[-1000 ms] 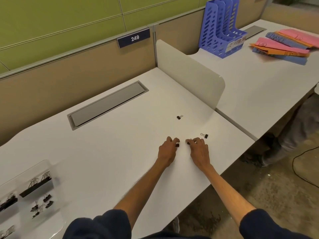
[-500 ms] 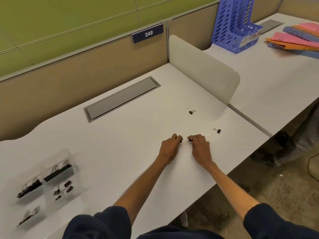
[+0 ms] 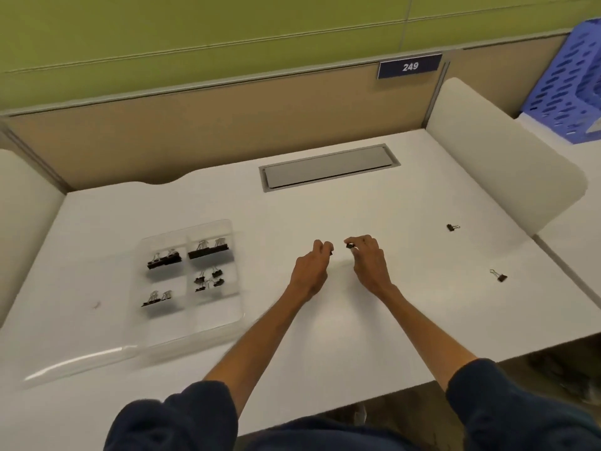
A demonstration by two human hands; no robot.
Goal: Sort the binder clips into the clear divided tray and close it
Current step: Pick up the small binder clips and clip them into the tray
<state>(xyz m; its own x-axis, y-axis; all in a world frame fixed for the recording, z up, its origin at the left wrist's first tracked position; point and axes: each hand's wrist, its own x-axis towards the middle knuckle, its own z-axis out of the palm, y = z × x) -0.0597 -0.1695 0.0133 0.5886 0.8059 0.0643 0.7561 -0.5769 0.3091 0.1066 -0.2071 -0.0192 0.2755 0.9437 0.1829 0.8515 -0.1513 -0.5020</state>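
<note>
My right hand [image 3: 369,263] is raised a little off the white desk [image 3: 325,346], fingers curled close, with thumb and forefinger pinching a small black binder clip [image 3: 349,245] at their tips. My left hand [image 3: 309,271] is just beside it at its 9 o'clock, apart from it and curled just as tightly. It seems to be nipping a second small clip [image 3: 331,252], though only a dark sliver shows past the fingertips, so I can't be sure of that. Neither hand touches anything else. The clear divided tray [image 3: 211,323] lies flat on the desk at 9 o'clock from the left hand, well apart from it. Its clear lid [image 3: 81,359] is swung open and lies on the desk at the tray's 8 o'clock. Four compartments hold black clips. There are large clips [image 3: 208,250] at the far right, medium clips [image 3: 164,259] at the far left, a cluster of tiny clips [image 3: 208,279] at the near right and another pair [image 3: 156,299] at the near left. Two clips are loose on the desk, well apart from my right hand: a far loose clip [image 3: 452,227] at its 2 o'clock and a near loose clip [image 3: 499,275] at its 3 o'clock. At 12 o'clock from both hands a grey cable hatch [image 3: 328,170] sits flush in the desk. A white side divider [image 3: 504,164] stands along the desk's right edge.
</note>
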